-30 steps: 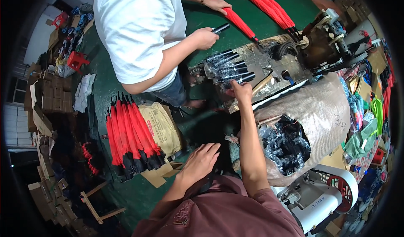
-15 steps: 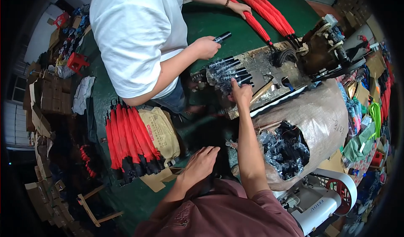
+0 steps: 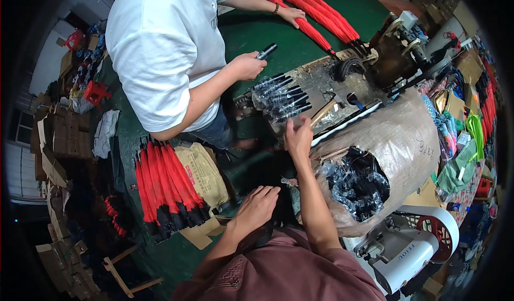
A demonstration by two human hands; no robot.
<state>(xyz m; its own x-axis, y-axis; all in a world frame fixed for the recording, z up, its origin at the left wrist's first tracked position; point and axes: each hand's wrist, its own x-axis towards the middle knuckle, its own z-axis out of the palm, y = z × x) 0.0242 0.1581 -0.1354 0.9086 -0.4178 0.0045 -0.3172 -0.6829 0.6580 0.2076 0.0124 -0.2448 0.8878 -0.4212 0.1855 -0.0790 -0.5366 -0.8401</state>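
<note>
My right hand [image 3: 299, 136] is just off the near edge of the machine bench, fingers loosely apart, with nothing visible in it. Beyond its fingertips lies a row of black umbrella handles [image 3: 284, 98] in clear plastic wrap. My left hand [image 3: 258, 206] lies over my lap with the fingers stretched out, holding nothing. Across from me, a person in a white shirt grips a black handle [image 3: 266, 51] in one hand. This co-worker's other hand [image 3: 292, 15] rests on a folded red umbrella [image 3: 316, 33] pointing toward the machine.
A woven sack [image 3: 399, 135] torn open over plastic-wrapped black pieces stands at my right, above a white machine [image 3: 412, 258]. Folded red umbrellas [image 3: 163, 178] lie at left beside a tan sack [image 3: 202, 172]. A metal machine [image 3: 399, 52] sits on the bench [image 3: 350, 87].
My right hand has drawn back from the wrapped handles, which now lie on the bench in a row. My left hand stays put. The view has shifted slightly.
</note>
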